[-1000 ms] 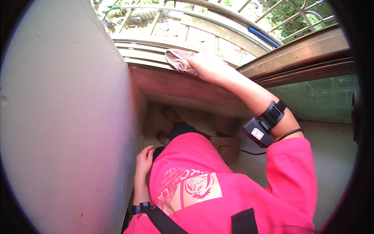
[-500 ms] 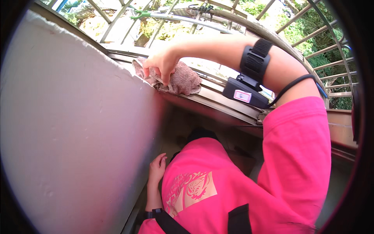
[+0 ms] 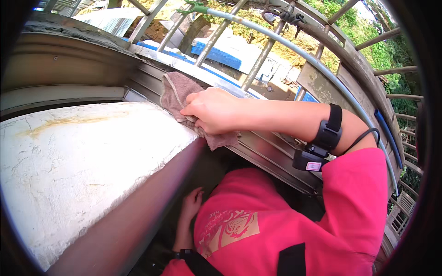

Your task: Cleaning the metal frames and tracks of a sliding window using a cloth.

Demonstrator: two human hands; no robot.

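Observation:
My right hand [image 3: 214, 110] is closed on a brownish-pink terry cleaning cloth [image 3: 177, 92], its fingers bunching the fabric. The cloth lies over the metal window track [image 3: 264, 152], at the corner of a white ledge [image 3: 92, 138]. One end of it spreads up toward the window frame, and a lower edge hangs over the inner side of the track. In the shade beside my body, below the ledge, my left hand [image 3: 192, 202] hangs loosely. Its fingers are apart and nothing shows in them.
Outside the window stands a cage of metal bars [image 3: 221, 34]. A long pole with a green forked tip [image 3: 197, 8] runs along it, and a blue tube [image 3: 389, 138] is at the right. A black device [image 3: 317, 152] is strapped to my right arm.
My view has tilted, so more of the ledge top and window frame shows. My right hand stays on the cloth, which now spreads up the track with its lower edge hanging.

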